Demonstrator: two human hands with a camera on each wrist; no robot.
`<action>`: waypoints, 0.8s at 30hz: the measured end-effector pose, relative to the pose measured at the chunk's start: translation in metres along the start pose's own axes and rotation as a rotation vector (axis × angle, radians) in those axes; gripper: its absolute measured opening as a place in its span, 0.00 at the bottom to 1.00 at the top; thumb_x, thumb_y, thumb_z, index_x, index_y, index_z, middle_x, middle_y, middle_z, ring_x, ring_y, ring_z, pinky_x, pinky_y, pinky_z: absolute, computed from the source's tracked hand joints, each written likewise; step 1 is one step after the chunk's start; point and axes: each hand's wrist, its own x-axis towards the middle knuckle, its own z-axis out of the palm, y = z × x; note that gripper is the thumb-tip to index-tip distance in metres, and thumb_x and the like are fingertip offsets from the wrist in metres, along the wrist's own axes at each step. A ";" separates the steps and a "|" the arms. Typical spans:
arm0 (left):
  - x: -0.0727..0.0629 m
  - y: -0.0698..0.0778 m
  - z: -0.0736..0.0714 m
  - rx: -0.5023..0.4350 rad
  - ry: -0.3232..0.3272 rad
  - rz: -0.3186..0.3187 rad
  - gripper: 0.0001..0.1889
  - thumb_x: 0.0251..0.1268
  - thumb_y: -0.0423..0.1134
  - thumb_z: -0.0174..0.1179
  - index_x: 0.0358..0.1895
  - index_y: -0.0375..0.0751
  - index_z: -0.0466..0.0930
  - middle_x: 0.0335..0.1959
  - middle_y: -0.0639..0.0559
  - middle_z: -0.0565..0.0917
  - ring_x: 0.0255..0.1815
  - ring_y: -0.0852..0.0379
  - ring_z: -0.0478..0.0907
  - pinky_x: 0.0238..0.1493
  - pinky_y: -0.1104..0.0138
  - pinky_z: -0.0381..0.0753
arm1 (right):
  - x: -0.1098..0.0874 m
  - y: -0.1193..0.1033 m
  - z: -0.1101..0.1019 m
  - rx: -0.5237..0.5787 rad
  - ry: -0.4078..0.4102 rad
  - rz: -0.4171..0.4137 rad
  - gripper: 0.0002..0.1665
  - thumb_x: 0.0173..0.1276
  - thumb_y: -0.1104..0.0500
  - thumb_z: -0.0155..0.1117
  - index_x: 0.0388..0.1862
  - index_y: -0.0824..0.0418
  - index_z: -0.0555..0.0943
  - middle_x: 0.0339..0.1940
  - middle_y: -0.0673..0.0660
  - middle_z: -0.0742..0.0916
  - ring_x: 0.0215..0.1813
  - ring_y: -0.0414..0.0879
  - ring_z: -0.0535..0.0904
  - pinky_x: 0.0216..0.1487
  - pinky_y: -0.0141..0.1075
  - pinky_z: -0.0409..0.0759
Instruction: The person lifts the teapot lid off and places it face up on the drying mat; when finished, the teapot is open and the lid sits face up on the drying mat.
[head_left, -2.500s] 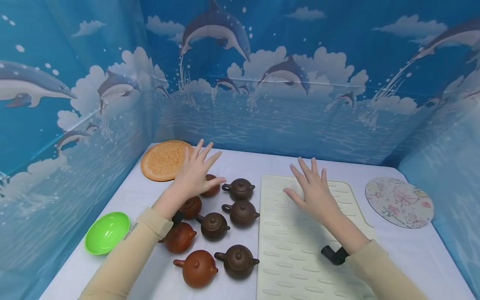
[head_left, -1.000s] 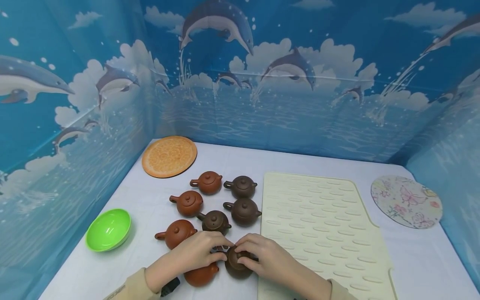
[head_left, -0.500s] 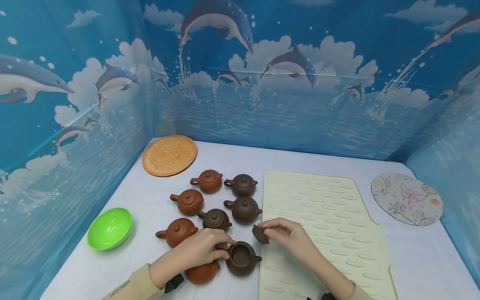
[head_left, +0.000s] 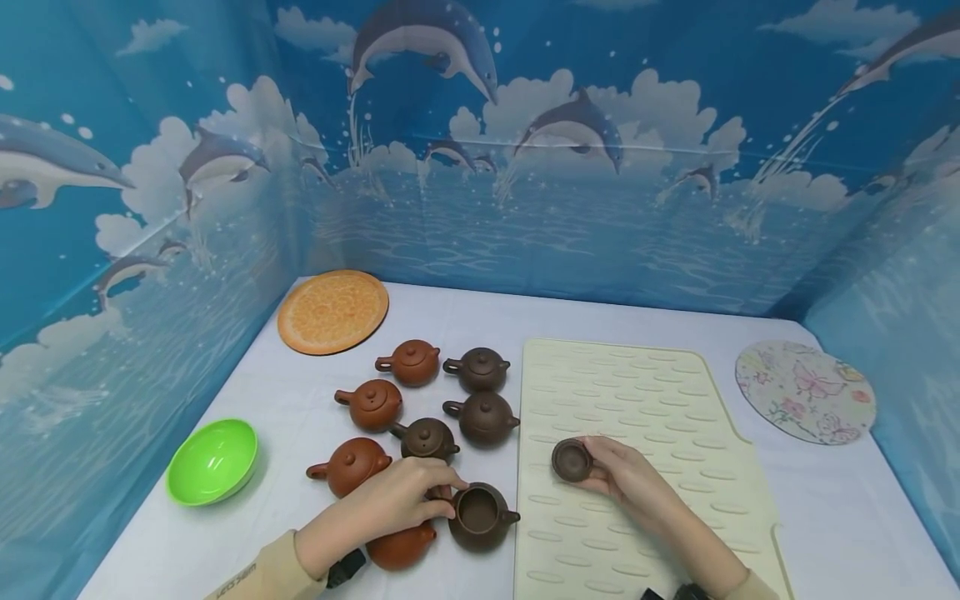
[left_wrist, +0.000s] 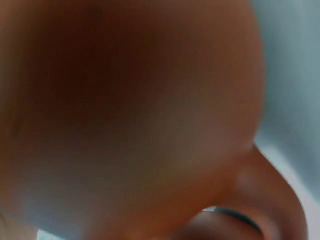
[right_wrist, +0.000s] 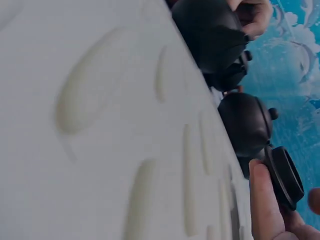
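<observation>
Farther from the open teapot (head_left: 480, 540), the dark lid (head_left: 572, 461) has moved over the cream mat (head_left: 637, 400), hollow side up, pinched by the right hand (head_left: 628, 477). The left hand (head_left: 403, 497) pinches the teapot's handle side; steady, gentle fingers should best prevent chipping.

Four dark brown teapots (head_left: 484, 423) and four reddish-brown teapots (head_left: 414, 365) are standing on one worktop (head_left: 465, 312), making eight. Three of the dark ones are wearing lids (head_left: 485, 407); one loose lid (head_left: 572, 461) is showing. One green bowl (head_left: 213, 462), one cream mat (head_left: 592, 387), one orange disc (head_left: 333, 312) and one flowered disc (head_left: 806, 392) are lying around them.
</observation>
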 end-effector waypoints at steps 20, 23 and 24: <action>-0.001 0.003 -0.001 0.042 -0.001 -0.025 0.14 0.62 0.42 0.67 0.51 0.49 0.85 0.34 0.63 0.82 0.35 0.74 0.74 0.38 0.77 0.77 | -0.001 -0.005 0.014 -0.742 0.302 -0.127 0.19 0.77 0.48 0.53 0.51 0.57 0.85 0.44 0.58 0.90 0.42 0.49 0.85 0.50 0.51 0.82; -0.002 0.003 -0.004 0.044 -0.002 -0.017 0.14 0.63 0.42 0.67 0.52 0.51 0.85 0.36 0.62 0.83 0.36 0.73 0.75 0.38 0.77 0.77 | 0.001 -0.005 0.013 -0.751 0.310 -0.112 0.19 0.78 0.50 0.51 0.52 0.57 0.85 0.46 0.57 0.89 0.42 0.46 0.84 0.50 0.49 0.82; -0.002 0.004 -0.006 0.041 -0.001 -0.012 0.14 0.63 0.42 0.67 0.52 0.50 0.85 0.36 0.62 0.83 0.36 0.73 0.76 0.38 0.77 0.77 | 0.002 -0.005 0.013 -0.748 0.306 -0.107 0.19 0.78 0.50 0.51 0.52 0.58 0.85 0.44 0.57 0.89 0.41 0.46 0.83 0.47 0.48 0.82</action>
